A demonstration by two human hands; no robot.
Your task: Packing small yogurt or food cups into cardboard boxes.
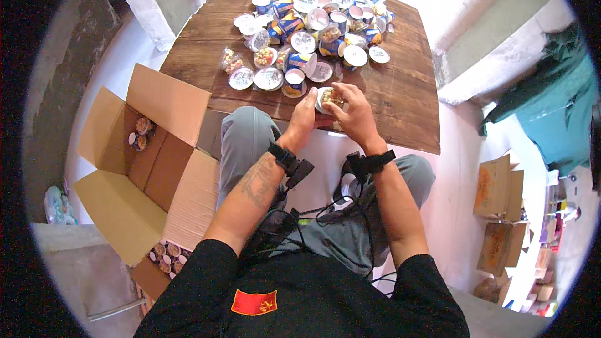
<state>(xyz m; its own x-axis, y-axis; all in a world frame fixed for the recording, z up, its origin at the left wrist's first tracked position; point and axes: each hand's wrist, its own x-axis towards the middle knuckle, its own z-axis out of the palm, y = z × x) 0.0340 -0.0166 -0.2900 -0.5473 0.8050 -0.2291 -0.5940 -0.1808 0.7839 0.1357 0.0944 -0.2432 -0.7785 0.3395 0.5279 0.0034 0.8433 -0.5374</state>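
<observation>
Just over the table's near edge, a small white-rimmed snack cup (322,101) is held between my two hands. Pale yellow and reddish pieces show at its top. My left hand (303,119) grips the cup from the left, its thumb along the rim and its other fingers mostly hidden below. From the right, my right hand (357,114) closes on it with curled fingers over the top. Beyond my hands lies a big pile of blue-and-yellow snack cups (302,62), white lids (268,79) and clear packs of colourful pieces (232,62).
The pile spreads over the far half of the wooden table (400,106). An open cardboard box (169,97) with a few cups inside stands at my left, and another box of cups (168,258) is below it. Cartons (498,191) stand on the right near a green sheet (557,106).
</observation>
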